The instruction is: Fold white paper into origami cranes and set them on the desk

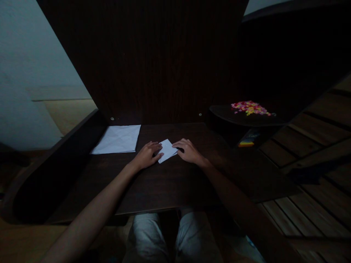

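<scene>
A small folded piece of white paper (166, 149) lies on the dark wooden desk (164, 186), turned so that one corner points away from me. My left hand (148, 155) holds its left side against the desk, with the thumb at the near edge and the fingers at the far edge. At the right corner, my right hand (188, 150) pinches the paper between thumb and fingers, and a loose layer shows there. Left of my hands rests a larger stack of white paper sheets (117, 139), the top one creased.
On a raised corner shelf (225, 114) at the right sits a heap of small pink, red and yellow pieces (251, 107). A yellow item (246, 144) lies in the compartment below. A tall dark panel (153, 62) closes off the back, and a curved side panel (55, 160) bounds the left.
</scene>
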The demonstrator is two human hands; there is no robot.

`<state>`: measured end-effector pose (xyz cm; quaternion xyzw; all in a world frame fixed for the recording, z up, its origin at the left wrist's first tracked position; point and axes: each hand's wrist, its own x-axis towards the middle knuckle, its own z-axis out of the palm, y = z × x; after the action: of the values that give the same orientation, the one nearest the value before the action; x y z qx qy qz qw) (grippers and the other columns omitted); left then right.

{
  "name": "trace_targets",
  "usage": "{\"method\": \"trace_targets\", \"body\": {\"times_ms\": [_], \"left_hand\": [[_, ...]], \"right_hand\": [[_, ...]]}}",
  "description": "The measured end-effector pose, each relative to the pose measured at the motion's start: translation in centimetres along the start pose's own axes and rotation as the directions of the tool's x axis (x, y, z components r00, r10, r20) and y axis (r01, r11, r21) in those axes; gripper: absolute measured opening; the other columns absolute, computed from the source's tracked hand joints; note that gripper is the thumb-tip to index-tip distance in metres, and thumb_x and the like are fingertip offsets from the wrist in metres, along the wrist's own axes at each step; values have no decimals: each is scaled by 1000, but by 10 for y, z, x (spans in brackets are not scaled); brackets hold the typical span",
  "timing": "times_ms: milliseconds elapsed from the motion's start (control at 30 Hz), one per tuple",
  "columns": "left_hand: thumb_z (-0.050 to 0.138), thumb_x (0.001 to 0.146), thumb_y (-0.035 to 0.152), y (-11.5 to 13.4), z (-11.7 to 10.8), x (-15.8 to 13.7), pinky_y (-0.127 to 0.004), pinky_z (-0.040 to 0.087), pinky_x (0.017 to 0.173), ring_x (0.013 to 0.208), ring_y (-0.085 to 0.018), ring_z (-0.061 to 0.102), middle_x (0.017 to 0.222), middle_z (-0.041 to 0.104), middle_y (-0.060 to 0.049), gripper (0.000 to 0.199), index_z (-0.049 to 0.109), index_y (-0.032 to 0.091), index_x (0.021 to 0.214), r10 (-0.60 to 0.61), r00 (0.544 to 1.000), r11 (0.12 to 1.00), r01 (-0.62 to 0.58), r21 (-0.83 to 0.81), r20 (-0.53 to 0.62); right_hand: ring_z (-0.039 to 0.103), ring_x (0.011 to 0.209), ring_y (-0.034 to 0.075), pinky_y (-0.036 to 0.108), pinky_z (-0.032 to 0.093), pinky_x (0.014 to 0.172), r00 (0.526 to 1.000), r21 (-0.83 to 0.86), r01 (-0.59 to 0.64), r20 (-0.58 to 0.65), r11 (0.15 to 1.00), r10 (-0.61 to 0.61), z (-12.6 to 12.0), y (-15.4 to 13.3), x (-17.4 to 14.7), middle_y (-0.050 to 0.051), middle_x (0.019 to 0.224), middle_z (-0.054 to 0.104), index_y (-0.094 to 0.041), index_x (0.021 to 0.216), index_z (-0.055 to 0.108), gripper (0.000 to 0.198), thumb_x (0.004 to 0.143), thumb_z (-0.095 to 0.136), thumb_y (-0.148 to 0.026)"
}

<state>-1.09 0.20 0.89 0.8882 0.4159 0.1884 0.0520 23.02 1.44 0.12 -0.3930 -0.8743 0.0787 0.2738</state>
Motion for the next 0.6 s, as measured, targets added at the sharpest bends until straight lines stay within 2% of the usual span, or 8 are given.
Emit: {"method": "trace_targets", "body": {"times_ms": [100, 233, 333, 600], "left_hand": [[40, 91, 42, -1, 2, 0, -47, 29, 109, 126, -23, 45, 130, 55, -12, 45, 55, 13, 122, 25, 999, 999, -24, -29, 42], [39, 92, 42, -1, 2, 0, -47, 29, 109, 127, -23, 44, 131, 54, -12, 45, 54, 14, 124, 33, 998, 997, -30, -64, 47], [41, 91, 43, -1, 2, 0, -48, 29, 109, 126, -23, 45, 131, 54, -11, 45, 54, 16, 125, 51, 997, 995, -47, -86, 49], [41, 92, 45, 7, -2, -1, -45, 30, 109, 123, -22, 48, 130, 56, -11, 46, 56, 15, 123, 98, 993, 990, -90, -109, 71]], "right_hand": [[55, 96, 20, 39, 38, 85, 1000, 10, 9, -17, 1000, -9, -1, 0, 0, 4, 105, 68, -21, 97, 67, 25, 80, 52, -10], [55, 94, 20, 39, 37, 86, 999, 23, 0, -36, 1000, 1, -2, -2, 1, 4, 101, 69, -21, 93, 67, 16, 86, 53, -21], [55, 93, 20, 39, 38, 85, 999, 21, -11, -30, 1000, 11, -2, -2, 2, 4, 98, 68, -21, 93, 66, 17, 88, 52, -28], [54, 92, 20, 38, 39, 85, 1000, 10, -15, -25, 1000, 16, 4, 3, 2, 6, 93, 66, -20, 91, 64, 21, 89, 50, -34]]}}
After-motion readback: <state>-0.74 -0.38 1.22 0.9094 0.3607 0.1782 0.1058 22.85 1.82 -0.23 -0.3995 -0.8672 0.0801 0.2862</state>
